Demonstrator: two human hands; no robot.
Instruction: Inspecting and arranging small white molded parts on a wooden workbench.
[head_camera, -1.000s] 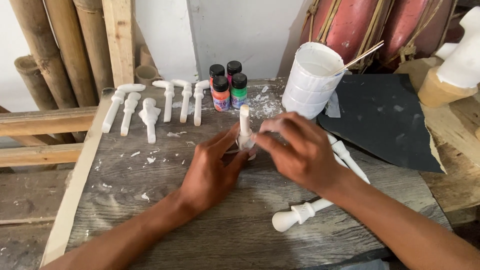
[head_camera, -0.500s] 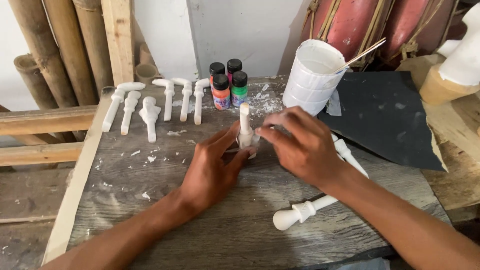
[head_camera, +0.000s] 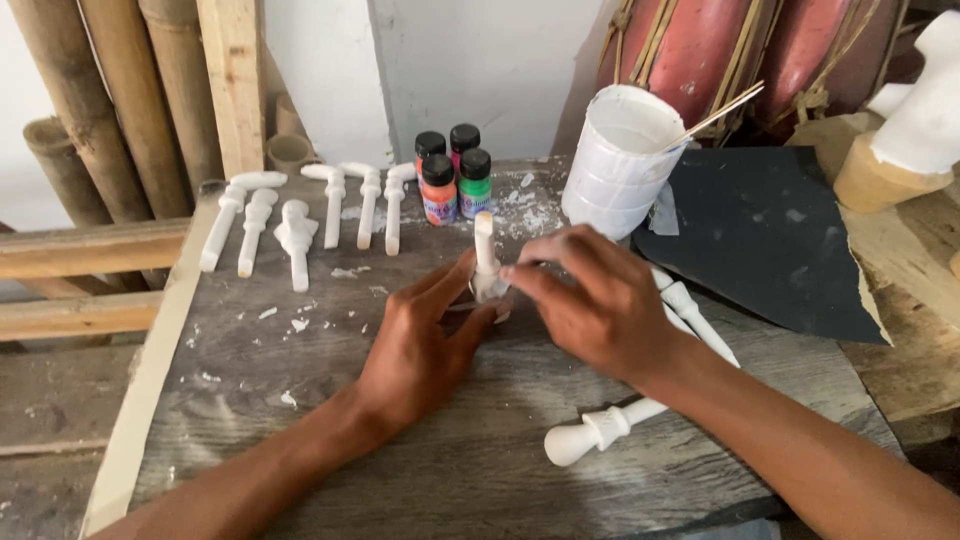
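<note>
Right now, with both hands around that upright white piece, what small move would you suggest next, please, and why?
Probably steady the white piece and ease the fingers off gently. It stands upright on the wooden table, with the left hand and right hand pinching only its base, and the paint bottles stand just behind it.

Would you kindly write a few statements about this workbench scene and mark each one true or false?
1. Both hands, the left hand and the right hand, hold the upright white carved peg. True.
2. Four small paint bottles with black caps stand behind the peg. True.
3. The white plastic bucket lies tipped on its side. False: it stands upright, with a thin stick leaning in it.
4. The row of white carved pieces lies to the right of the bucket. False: it lies at the table's far left.
5. A dark sheet lies on the right. True.
</note>
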